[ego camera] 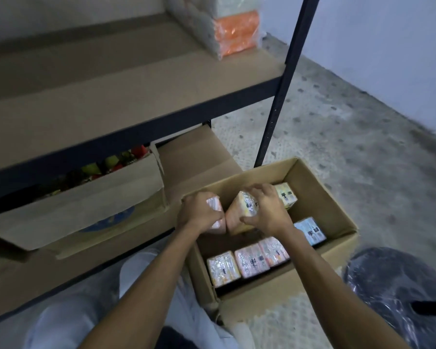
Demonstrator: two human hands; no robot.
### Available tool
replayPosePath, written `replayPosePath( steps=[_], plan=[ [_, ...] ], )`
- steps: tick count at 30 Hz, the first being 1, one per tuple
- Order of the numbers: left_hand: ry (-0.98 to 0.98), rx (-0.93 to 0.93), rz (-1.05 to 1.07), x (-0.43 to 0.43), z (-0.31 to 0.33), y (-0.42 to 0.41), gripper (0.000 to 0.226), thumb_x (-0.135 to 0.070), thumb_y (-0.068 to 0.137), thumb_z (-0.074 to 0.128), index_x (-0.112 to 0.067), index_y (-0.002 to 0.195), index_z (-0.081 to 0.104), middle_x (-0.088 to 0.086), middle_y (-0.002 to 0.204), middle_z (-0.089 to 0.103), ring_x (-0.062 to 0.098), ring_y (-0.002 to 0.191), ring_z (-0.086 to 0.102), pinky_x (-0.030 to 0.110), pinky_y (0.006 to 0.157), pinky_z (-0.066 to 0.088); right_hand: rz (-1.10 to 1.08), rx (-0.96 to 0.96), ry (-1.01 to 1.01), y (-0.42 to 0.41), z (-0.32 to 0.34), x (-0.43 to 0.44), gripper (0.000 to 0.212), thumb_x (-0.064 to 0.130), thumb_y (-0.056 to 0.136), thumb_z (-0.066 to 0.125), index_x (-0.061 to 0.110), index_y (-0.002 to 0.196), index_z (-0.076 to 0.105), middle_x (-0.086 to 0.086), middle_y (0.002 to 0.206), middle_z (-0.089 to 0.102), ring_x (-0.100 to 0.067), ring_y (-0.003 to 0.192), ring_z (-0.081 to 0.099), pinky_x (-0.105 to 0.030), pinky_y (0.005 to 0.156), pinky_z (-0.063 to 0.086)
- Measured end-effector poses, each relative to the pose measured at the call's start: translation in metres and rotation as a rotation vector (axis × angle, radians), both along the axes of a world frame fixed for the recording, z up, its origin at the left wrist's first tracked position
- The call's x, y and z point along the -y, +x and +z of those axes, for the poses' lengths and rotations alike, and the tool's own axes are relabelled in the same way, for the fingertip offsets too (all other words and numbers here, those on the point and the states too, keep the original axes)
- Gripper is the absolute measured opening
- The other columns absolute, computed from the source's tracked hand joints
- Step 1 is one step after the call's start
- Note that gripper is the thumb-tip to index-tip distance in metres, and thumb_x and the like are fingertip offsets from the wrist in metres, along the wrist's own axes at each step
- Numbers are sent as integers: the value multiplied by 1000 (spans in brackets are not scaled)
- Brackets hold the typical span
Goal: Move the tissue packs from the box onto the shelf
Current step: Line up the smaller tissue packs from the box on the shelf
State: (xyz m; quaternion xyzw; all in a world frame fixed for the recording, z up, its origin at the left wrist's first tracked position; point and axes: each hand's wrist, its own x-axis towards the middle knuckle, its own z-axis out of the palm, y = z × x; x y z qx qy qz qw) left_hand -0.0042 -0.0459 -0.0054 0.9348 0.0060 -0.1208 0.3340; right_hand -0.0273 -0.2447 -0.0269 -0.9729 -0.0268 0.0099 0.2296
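Floor: we see rough grey concrete, speckled with dark spots, running to the right of the rack and under the open box.
Wall: a pale bluish wall meets the floor at the upper right.
Shelf: a bare brown board edged by a dark metal frame fills the upper left; a dark upright post stands at its right corner.
On the shelf: we make out a wrapped stack of packs with an orange band, near the far right end of the board.
Under the shelf: a second cardboard box holds blurred red and green items; we cannot tell what they are.
Open box: it sits on the floor just right of the rack, flaps open.
Tissue packs in the box: we count a near row of wrapped packs, a bluish pack on the right and a yellowish pack at the far side.
Left hand: it is curled around a pinkish pack, held at the box's left edge.
Right hand: its fingers are spread over and clasp an orange-tinted pack, touching the pinkish one.
Lower right: a dark plastic-wrapped bundle lies on the floor.
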Motion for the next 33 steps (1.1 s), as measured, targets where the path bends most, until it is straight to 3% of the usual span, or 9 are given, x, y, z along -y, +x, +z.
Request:
replayPosePath(
  steps=[7,10,14,19,23,27,29,33],
  plan=[
    [-123,103,-14,-26,60,-17,52,-40,51,76,-39,102,69,-11,99,71,17,96,63,31,84,54,2,127,-36,-20,80,-6,79,39,61,83,27,133,52,-1,133,48,-20,125,36,-40,96,44],
    [-177,170,-25,-40,91,-27,46,-30,55,80,-35,100,72,-13,97,71,10,90,64,26,81,53,-11,173,-41,-31,114,-9,79,38,62,83,29,133,52,0,134,47,-20,128,34,-40,99,42],
    [-265,245,-36,-58,139,-43,43,-22,57,83,-31,99,74,-17,95,70,4,88,65,30,84,56,-22,265,-36,-47,163,-10,78,39,61,83,30,132,52,1,130,49,-20,123,39,-40,94,44],
    [-353,364,-49,-82,206,-69,39,-22,62,85,-33,97,73,-19,92,70,-2,85,66,17,72,55,-37,423,-5,-68,240,-14,75,37,58,85,32,128,57,0,123,53,-20,121,42,-33,92,40],
    [-463,431,-102,-106,253,-86,38,-19,65,84,-34,97,73,-14,96,72,5,89,68,30,74,58,-25,568,19,-86,294,-18,74,35,57,86,28,126,60,-1,120,55,-18,117,42,-7,80,27],
    [-515,597,-88,-134,289,-101,38,-13,66,84,-32,97,73,-13,97,71,1,92,64,16,63,53,-10,699,36,-96,332,-29,72,35,58,86,29,125,60,6,114,53,-18,115,45,4,81,22],
    [-531,674,-73,-152,302,-102,39,-12,66,83,-31,98,73,-9,99,71,6,96,63,17,61,50,-2,763,59,-96,347,-38,71,37,59,86,29,124,60,5,116,54,-16,114,46,-3,83,25],
    [-565,774,-35,-191,314,-96,41,-14,61,86,-30,96,74,-2,100,72,19,102,65,29,71,53,32,874,142,-82,357,-61,71,46,59,81,31,124,59,8,118,54,-16,114,50,-28,91,39]
  ],
)
